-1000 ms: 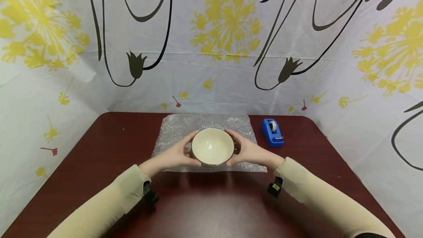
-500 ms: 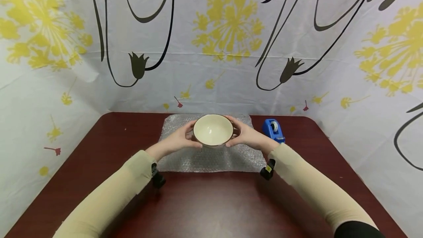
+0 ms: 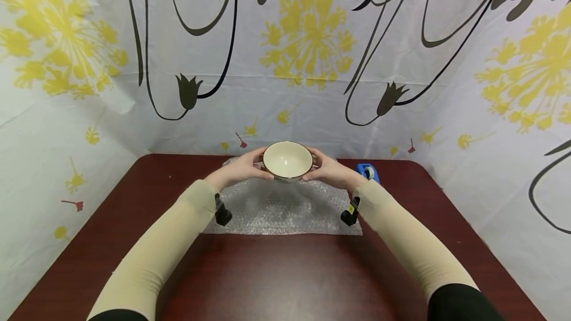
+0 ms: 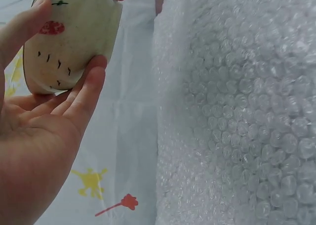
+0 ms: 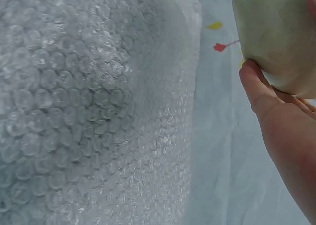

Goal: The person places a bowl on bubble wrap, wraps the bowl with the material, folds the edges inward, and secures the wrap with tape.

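Observation:
A cream bowl (image 3: pixel 287 160) with a dark rim is held up between both hands above the bubble wrap (image 3: pixel 285 212). My left hand (image 3: pixel 244 167) grips its left side, thumb near the rim and fingers round behind. From the opposite side, my right hand (image 3: pixel 331 169) grips it the same way. In the left wrist view the bowl (image 4: pixel 69 47) shows painted green, red and black marks on its outer wall. The right wrist view shows a plain part of the bowl (image 5: pixel 279 42) resting against the fingers. Its underside is partly hidden by the hands.
A blue tape dispenser (image 3: pixel 368 171) stands at the back right, partly hidden behind the right forearm. The dark red table (image 3: pixel 285 276) ends at a white patterned curtain (image 3: pixel 214 133) behind and on both sides.
Both hands have raised the bowl and moved it away from the body, toward the table's back edge. More of the bubble wrap's front part shows. The tape dispenser is now partly covered by the right arm.

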The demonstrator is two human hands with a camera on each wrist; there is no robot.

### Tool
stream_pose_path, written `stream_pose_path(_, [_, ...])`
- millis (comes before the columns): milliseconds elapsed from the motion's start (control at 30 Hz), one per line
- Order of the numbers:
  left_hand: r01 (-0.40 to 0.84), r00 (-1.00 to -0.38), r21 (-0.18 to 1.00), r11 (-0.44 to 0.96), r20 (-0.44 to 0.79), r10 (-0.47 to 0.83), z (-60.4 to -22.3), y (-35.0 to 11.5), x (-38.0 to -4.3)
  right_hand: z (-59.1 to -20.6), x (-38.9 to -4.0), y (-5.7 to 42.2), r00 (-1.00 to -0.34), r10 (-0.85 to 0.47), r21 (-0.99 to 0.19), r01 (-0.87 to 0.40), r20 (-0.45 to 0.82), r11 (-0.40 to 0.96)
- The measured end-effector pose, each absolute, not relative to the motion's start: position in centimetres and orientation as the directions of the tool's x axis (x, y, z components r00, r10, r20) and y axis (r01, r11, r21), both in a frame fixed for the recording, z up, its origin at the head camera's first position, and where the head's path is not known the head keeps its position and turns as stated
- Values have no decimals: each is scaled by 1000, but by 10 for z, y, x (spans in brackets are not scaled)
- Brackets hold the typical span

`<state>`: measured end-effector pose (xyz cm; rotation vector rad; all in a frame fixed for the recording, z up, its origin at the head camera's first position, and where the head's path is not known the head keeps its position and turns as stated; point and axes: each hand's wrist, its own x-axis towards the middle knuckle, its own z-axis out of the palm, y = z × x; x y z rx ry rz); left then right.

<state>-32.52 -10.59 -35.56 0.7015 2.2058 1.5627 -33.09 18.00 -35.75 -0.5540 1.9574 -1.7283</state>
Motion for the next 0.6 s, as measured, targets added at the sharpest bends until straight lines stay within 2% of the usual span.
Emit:
stream_pose_path(300, [152, -813, 961, 231, -12, 583, -366, -101, -341, -363, -346, 181, -805, -582, -988, 32, -115, 151])
stream_pose_path(600, [143, -818, 953, 268, -38, 573, -373, -100, -351, -377, -355, 180, -801, -588, -990, 43, -113, 131])
